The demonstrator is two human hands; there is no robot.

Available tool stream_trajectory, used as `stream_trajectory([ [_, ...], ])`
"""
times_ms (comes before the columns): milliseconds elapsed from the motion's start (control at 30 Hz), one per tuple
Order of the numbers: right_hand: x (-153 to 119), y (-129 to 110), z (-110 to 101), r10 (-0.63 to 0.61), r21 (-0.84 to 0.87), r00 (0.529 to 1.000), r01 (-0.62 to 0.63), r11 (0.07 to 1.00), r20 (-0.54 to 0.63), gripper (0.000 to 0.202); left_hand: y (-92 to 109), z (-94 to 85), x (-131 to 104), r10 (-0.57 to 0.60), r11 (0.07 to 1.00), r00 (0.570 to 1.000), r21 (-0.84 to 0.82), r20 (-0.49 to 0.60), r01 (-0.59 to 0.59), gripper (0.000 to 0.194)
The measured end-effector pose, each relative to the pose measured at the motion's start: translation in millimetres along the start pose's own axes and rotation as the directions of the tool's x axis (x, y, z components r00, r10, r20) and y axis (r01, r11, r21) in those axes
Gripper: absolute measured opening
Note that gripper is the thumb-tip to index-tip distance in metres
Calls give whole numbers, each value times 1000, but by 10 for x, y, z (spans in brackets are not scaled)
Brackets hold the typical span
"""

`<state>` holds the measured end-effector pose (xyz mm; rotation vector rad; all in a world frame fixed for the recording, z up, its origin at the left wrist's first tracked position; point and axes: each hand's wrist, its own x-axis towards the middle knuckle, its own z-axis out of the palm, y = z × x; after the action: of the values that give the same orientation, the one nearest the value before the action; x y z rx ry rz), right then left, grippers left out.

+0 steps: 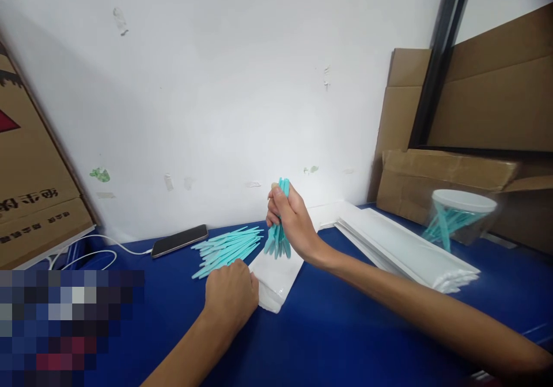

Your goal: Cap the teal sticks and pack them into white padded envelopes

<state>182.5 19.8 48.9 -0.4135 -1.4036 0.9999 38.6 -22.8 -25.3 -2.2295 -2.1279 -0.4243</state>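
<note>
My right hand [287, 217] is closed around a bundle of turquoise sticks [277, 244], held upright with their wider ends down over a white packet [276, 274]. My left hand [232, 293] lies at the packet's left edge, knuckles up; its fingertips are hidden, so whether it grips the packet is unclear. Just beyond my left hand, a loose pile of similar turquoise sticks [228, 249] is spread on the blue table [319, 341].
A phone [180, 241] with a white cable lies behind left. To the right are a stack of white packets [401, 246] and a clear container [458, 220] of turquoise sticks. Cardboard boxes [440, 177] stand at both sides, a white wall [216, 87] behind.
</note>
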Motion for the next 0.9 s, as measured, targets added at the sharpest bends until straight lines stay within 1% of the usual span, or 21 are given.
stream_trajectory([
  [133,-37,-32,15,21,-2,999,-21,1000,29,33,57,-34,22,8,996,1000,90,9,-9,27],
  [200,-33,-62,20,17,7,1000,-17,1000,21,33,85,-104,54,38,997,999,72,-12,-37,27],
  [233,-25,-83,21,7,18,1000,-8,1000,11,33,94,-151,71,59,998,997,22,-46,-58,26],
  [267,-13,-109,20,-6,33,1000,6,999,-1,32,99,-203,87,79,993,992,-74,-101,-87,25],
  [300,2,-141,16,-24,50,1000,25,998,-16,32,99,-258,100,86,973,979,-198,-183,-122,25],
  [367,30,-219,5,-69,79,996,73,994,-56,32,84,-370,112,56,878,938,-431,-342,-210,24],
  [433,44,-309,-5,-119,90,987,129,988,-109,32,54,-478,105,-16,794,879,-541,-476,-278,23],
  [467,43,-352,-8,-144,90,980,156,984,-135,32,37,-528,98,-59,776,845,-557,-531,-295,22],
  [533,27,-421,-2,-184,89,969,200,976,-168,32,6,-617,86,-149,747,780,-586,-608,-314,22],
  [567,14,-444,4,-193,91,967,210,973,-167,32,-6,-653,85,-192,715,757,-617,-625,-329,24],
  [600,2,-456,12,-195,95,968,212,973,-158,31,-15,-684,88,-222,669,748,-656,-626,-350,26],
  [633,-8,-459,19,-188,97,972,203,974,-140,31,-22,-707,95,-238,616,753,-695,-614,-371,28],
  [700,-14,-440,21,-143,77,987,148,986,-71,30,-33,-729,119,-232,527,785,-752,-575,-395,27],
  [767,0,-400,-2,-48,-5,999,48,999,18,28,-42,-724,147,-206,478,823,-788,-529,-387,25],
  [800,13,-377,-22,21,-72,998,-16,997,66,27,-47,-714,161,-197,462,839,-803,-507,-377,24],
  [867,40,-334,-74,161,-232,976,-125,965,145,29,-60,-689,184,-188,438,862,-826,-471,-356,25],
  [900,52,-318,-102,220,-314,958,-155,937,185,29,-67,-675,195,-186,432,870,-833,-456,-345,26],
])
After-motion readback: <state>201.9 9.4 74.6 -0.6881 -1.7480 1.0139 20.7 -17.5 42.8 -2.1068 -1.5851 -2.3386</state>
